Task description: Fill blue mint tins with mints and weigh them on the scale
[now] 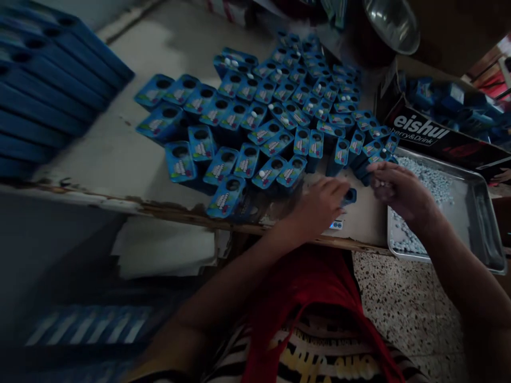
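Near the metal tray, pale pellets in 1 hand, the right.

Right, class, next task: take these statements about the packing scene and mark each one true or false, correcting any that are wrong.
1. The right hand holds small pale pellets. True.
2. The metal tray is at the person's left. False: the tray is at the right.
3. The left hand is next to a small blue container. True.
4. The apron is green. False: the apron is red.
5. The black carton has blue items in it. True.
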Available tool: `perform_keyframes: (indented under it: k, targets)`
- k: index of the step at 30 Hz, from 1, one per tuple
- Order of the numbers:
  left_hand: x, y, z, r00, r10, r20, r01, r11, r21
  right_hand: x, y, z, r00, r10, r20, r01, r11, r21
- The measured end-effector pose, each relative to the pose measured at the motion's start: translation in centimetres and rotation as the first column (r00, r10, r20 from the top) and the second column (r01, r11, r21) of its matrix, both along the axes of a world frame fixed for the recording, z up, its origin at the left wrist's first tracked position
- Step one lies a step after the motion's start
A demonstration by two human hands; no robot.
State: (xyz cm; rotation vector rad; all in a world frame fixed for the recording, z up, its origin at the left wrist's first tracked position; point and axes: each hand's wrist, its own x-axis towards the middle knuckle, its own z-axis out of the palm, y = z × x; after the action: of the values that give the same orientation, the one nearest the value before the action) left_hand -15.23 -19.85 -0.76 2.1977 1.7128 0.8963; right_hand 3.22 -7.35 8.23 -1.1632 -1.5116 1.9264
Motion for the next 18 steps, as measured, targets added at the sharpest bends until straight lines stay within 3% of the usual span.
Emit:
perform_keyframes:
  k: [3, 6, 7, 9, 11, 12, 14, 16, 18]
  targets:
    - [0.4, 0.2, 1.6, 0.996, -0.008, -0.085, 0.005, 0.999, -0.034, 0.1, 1.5, -0.7, 1.000, -0.029, 0.003, 0.029, 0.999, 0.042]
    - [-3.4, -1.6, 4.3, 0.991, 0.124, -0.047, -0.120, 0.989, 0.086, -0.8, 3.0, -2.2, 0.981, 0.029, 0.194, -0.088, 0.948, 0.305]
    - [-5.6, -2.2, 5.7, 0.981, 0.186, -0.047, -0.178, 0.975, 0.130, -1.3, 3.5, -2.7, 0.950, 0.032, 0.309, -0.170, 0.887, 0.430]
    - [-11.0, -2.7, 9.0, 0.939, 0.328, -0.107, -0.303, 0.932, 0.199, -2.4, 4.2, -3.4, 0.834, -0.040, 0.550, -0.384, 0.675, 0.631]
    - [-16.8, -1.9, 12.9, 0.822, 0.527, -0.216, -0.484, 0.846, 0.223, -3.2, 5.0, -4.0, 0.700, -0.146, 0.699, -0.583, 0.449, 0.677]
    - [-19.7, -0.9, 14.7, 0.744, 0.613, -0.266, -0.573, 0.790, 0.217, -3.4, 5.5, -4.3, 0.661, -0.169, 0.731, -0.646, 0.368, 0.669]
    - [-25.7, 1.8, 17.5, 0.610, 0.716, -0.341, -0.726, 0.677, 0.122, -3.5, 6.6, -5.0, 0.659, -0.141, 0.739, -0.691, 0.275, 0.669]
    - [-31.7, 5.1, 18.4, 0.499, 0.807, -0.316, -0.855, 0.518, -0.027, -3.3, 7.7, -5.8, 0.697, -0.095, 0.711, -0.677, 0.240, 0.696]
    - [-37.3, 8.0, 17.4, 0.570, 0.789, -0.228, -0.819, 0.568, -0.081, -3.0, 8.5, -6.2, 0.742, -0.053, 0.669, -0.635, 0.266, 0.725]
